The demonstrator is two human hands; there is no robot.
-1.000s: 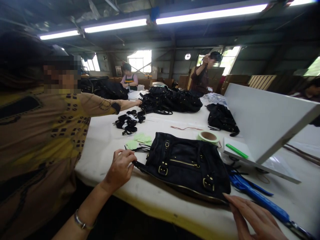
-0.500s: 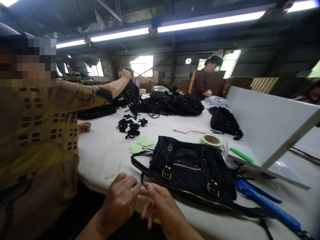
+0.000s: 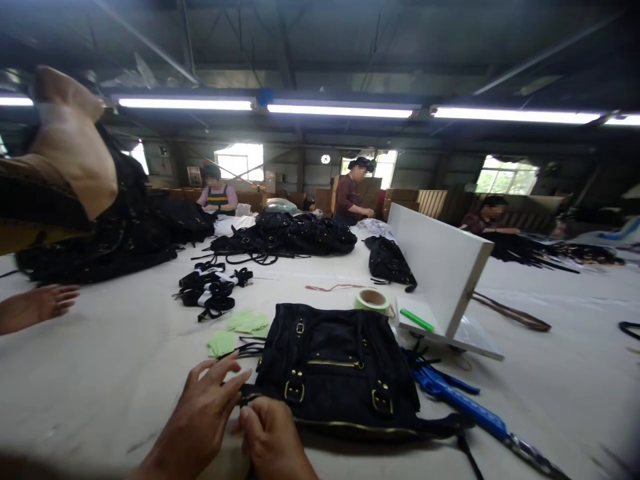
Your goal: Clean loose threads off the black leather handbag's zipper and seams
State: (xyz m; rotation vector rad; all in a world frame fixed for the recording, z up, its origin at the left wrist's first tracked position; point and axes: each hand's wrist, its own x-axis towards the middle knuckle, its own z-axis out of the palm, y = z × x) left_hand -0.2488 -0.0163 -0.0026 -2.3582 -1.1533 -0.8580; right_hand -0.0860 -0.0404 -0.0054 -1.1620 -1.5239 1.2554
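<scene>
A black bag (image 3: 340, 393) with brass buckles and zips lies flat on the white table in front of me. Both of my hands are at its lower left corner, where a black strap (image 3: 249, 392) comes off the side. My left hand (image 3: 203, 410) has its fingers bent around the strap, the upper ones loosely apart. Close beside it, my right hand (image 3: 273, 433) is closed in a pinch at the strap's end; the fingertips are partly hidden. Pale green paper slips (image 3: 247, 323) lie just beyond my left hand.
Behind the bag are a roll of tape (image 3: 373, 300), a green marker-like stick (image 3: 417, 320) and an upright white board (image 3: 440, 267). A blue-handled tool (image 3: 465, 403) lies right. Bundled black straps (image 3: 213, 287) and piled black bags (image 3: 300, 233) lie farther back. A co-worker's arm (image 3: 70, 147) reaches in at left.
My view has swung right and levelled. My hands have shifted at the strap, the right now lower and more tightly closed. The co-worker at left has lifted a black bag nearer.
</scene>
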